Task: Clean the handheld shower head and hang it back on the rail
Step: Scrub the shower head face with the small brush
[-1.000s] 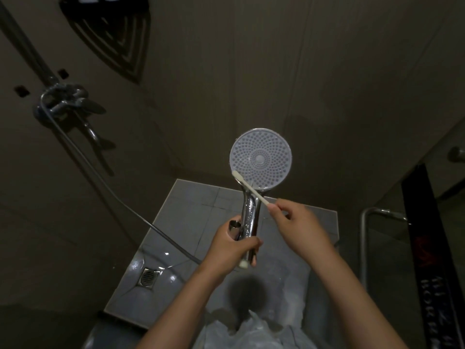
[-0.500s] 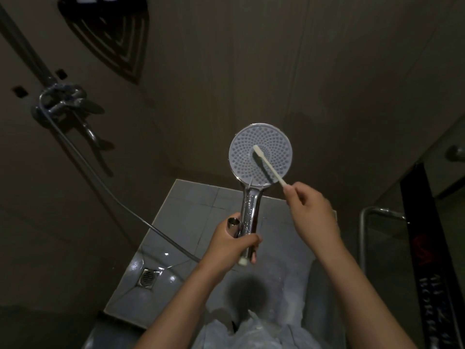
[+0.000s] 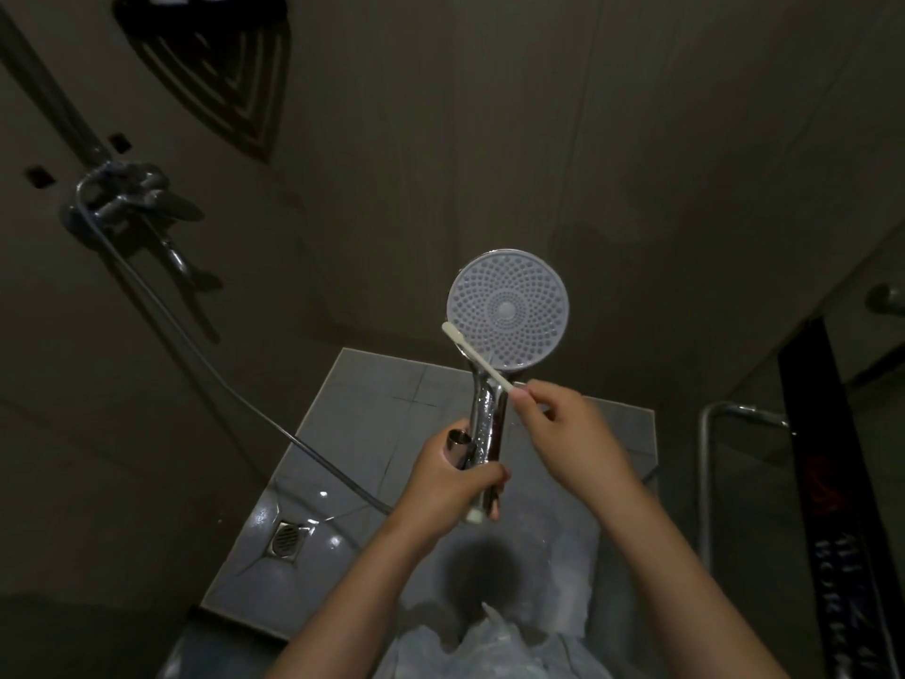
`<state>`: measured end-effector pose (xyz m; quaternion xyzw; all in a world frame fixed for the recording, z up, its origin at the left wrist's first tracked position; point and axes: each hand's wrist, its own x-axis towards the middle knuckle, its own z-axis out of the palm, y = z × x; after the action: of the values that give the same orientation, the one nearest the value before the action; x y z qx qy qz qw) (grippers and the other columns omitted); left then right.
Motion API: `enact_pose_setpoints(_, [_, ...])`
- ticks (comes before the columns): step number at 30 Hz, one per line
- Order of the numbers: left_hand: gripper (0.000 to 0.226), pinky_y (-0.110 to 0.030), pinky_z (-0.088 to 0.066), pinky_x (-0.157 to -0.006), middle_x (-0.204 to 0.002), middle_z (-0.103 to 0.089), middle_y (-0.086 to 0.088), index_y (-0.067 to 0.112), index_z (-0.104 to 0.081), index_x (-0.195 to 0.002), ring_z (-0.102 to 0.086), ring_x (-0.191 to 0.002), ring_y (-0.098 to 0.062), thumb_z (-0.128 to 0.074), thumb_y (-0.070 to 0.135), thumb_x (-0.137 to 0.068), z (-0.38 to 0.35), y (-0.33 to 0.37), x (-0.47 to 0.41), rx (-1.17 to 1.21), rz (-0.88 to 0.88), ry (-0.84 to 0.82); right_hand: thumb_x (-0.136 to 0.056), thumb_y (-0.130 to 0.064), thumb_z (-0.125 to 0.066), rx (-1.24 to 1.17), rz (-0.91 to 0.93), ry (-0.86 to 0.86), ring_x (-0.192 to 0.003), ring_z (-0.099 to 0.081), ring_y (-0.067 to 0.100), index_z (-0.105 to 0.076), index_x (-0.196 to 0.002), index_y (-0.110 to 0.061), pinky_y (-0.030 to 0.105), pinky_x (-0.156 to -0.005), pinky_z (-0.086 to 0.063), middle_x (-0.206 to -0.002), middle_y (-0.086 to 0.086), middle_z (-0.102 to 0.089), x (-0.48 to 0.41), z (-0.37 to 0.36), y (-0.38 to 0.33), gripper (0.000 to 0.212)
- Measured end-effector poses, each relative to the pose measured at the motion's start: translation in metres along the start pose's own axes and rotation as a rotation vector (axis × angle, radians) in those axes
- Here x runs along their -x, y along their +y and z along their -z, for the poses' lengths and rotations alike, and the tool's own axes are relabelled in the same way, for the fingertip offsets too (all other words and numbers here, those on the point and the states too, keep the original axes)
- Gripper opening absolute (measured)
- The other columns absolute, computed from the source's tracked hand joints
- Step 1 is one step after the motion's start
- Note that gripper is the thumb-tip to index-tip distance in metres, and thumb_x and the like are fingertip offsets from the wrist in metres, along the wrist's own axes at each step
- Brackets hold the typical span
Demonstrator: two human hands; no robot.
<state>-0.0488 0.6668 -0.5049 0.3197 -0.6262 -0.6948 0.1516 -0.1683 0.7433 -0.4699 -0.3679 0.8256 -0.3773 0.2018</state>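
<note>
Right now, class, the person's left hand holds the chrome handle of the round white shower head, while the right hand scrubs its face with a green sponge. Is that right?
Not quite. The head view shows the right hand holding a thin white swab-like stick, not a green sponge. The left hand does hold the chrome handle of the round white shower head.

- This is a shower in a home bathroom.
- A shiny tap [image 3: 122, 198] sits on the left wall, on a metal rail [image 3: 54, 90].
- A hose [image 3: 220, 379] runs down from the tap and across to the shower head [image 3: 509, 311].
- The floor [image 3: 372, 433] is grey tile, and it looks wet and shiny.
- A small drain [image 3: 286, 537] is set in the floor, near the left wall.
- A dark corner shelf [image 3: 215, 76] hangs up high where two walls meet.
- The walls [image 3: 587, 139] are plain and dim.
- A metal bar [image 3: 705, 463] stands on the right side.
</note>
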Motion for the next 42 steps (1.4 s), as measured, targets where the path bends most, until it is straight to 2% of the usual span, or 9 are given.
enact_pose_setpoints(5, [0.022, -0.024, -0.043, -0.039, -0.059, -0.053, -0.01, -0.009, -0.049, -0.095, -0.053, -0.037, -0.021, -0.061, -0.011, -0.077, 0.001, 0.0, 0.0, 0.011, 0.022, 0.015, -0.096, -0.029, -0.046, -0.216, 0.029, 0.167, -0.052, -0.037, 0.007, -0.044, -0.059, -0.02, 0.03, -0.053, -0.028, -0.053, -0.005, -0.039, 0.002, 0.013, -0.003, 0.038])
enact_pose_setpoints(9, [0.019, -0.025, -0.045, -0.04, -0.06, -0.053, -0.01, -0.005, -0.05, -0.091, -0.052, -0.038, -0.021, -0.061, -0.01, -0.077, 0.001, 0.0, 0.003, -0.006, 0.016, -0.004, -0.098, -0.032, -0.042, -0.079, -0.068, 0.271, -0.051, -0.038, 0.011, -0.041, -0.059, -0.017, 0.031, -0.05, -0.027, -0.053, -0.002, -0.042, -0.003, 0.024, -0.001, 0.042])
enact_pose_setpoints(15, [0.024, -0.027, -0.049, -0.042, -0.058, -0.055, -0.005, 0.008, -0.047, -0.08, -0.054, -0.042, -0.02, -0.063, -0.01, -0.077, -0.001, 0.004, 0.006, -0.078, -0.007, -0.023, -0.098, -0.036, -0.041, -0.128, -0.061, 0.095, -0.057, -0.045, 0.013, -0.05, -0.064, -0.027, 0.029, -0.055, -0.034, -0.06, -0.004, -0.048, -0.001, 0.01, -0.001, 0.036])
enact_pose_setpoints(20, [0.022, -0.027, -0.048, -0.042, -0.062, -0.053, -0.011, 0.003, -0.047, -0.083, -0.054, -0.042, -0.02, -0.062, -0.012, -0.077, -0.003, 0.003, 0.005, -0.072, -0.012, -0.01, -0.096, -0.035, -0.046, -0.08, -0.018, 0.069, -0.056, -0.042, 0.012, -0.042, -0.055, -0.025, 0.031, -0.055, -0.033, -0.052, -0.004, -0.042, 0.0, -0.001, -0.003, 0.042])
enact_pose_setpoints(25, [0.018, -0.026, -0.049, -0.045, -0.069, -0.054, -0.014, -0.001, -0.051, -0.09, -0.055, -0.047, -0.017, -0.063, -0.007, -0.078, 0.0, 0.006, 0.005, -0.103, -0.017, 0.006, -0.094, -0.032, -0.051, -0.183, 0.062, -0.1, -0.058, -0.054, 0.006, -0.057, -0.064, -0.02, 0.027, -0.059, -0.044, -0.06, -0.001, -0.054, 0.001, -0.003, -0.006, 0.033])
enact_pose_setpoints(28, [0.022, -0.027, -0.048, -0.043, -0.063, -0.054, -0.009, 0.007, -0.049, -0.08, -0.054, -0.043, -0.018, -0.063, -0.009, -0.076, 0.0, 0.004, 0.004, -0.068, -0.002, 0.007, -0.097, -0.025, -0.048, -0.454, 0.023, 0.087, -0.047, -0.035, 0.003, -0.055, -0.065, -0.02, 0.02, -0.046, -0.028, -0.054, -0.008, -0.039, -0.001, 0.015, -0.011, 0.032])
enact_pose_setpoints(33, [0.022, -0.025, -0.048, -0.047, -0.066, -0.054, -0.007, 0.011, -0.049, -0.081, -0.056, -0.048, -0.016, -0.065, -0.004, -0.078, 0.002, 0.004, 0.008, -0.081, 0.003, -0.035, -0.099, -0.027, -0.041, -0.218, -0.058, 0.351, -0.053, -0.037, 0.008, -0.045, -0.061, -0.018, 0.026, -0.051, -0.027, -0.056, -0.004, -0.041, -0.015, 0.038, -0.005, 0.039])
enact_pose_setpoints(38, [0.022, -0.027, -0.05, -0.047, -0.065, -0.054, -0.008, 0.007, -0.047, -0.084, -0.056, -0.048, -0.017, -0.065, -0.005, -0.078, -0.001, 0.006, 0.008, -0.109, -0.008, -0.03, -0.098, -0.031, -0.042, -0.251, -0.09, 0.153, -0.052, -0.036, 0.01, -0.058, -0.073, -0.015, 0.028, -0.052, -0.026, -0.056, -0.006, -0.04, -0.014, 0.025, -0.002, 0.034])
enact_pose_setpoints(42, [0.023, -0.029, -0.05, -0.047, -0.066, -0.053, -0.009, 0.007, -0.047, -0.084, -0.057, -0.049, -0.018, -0.065, -0.005, -0.077, -0.001, 0.005, 0.008, -0.103, -0.008, -0.013, -0.098, -0.029, -0.044, -0.228, -0.036, 0.073, -0.051, -0.036, 0.009, -0.046, -0.06, -0.021, 0.028, -0.052, -0.027, -0.055, -0.005, -0.039, -0.01, 0.016, -0.006, 0.039])
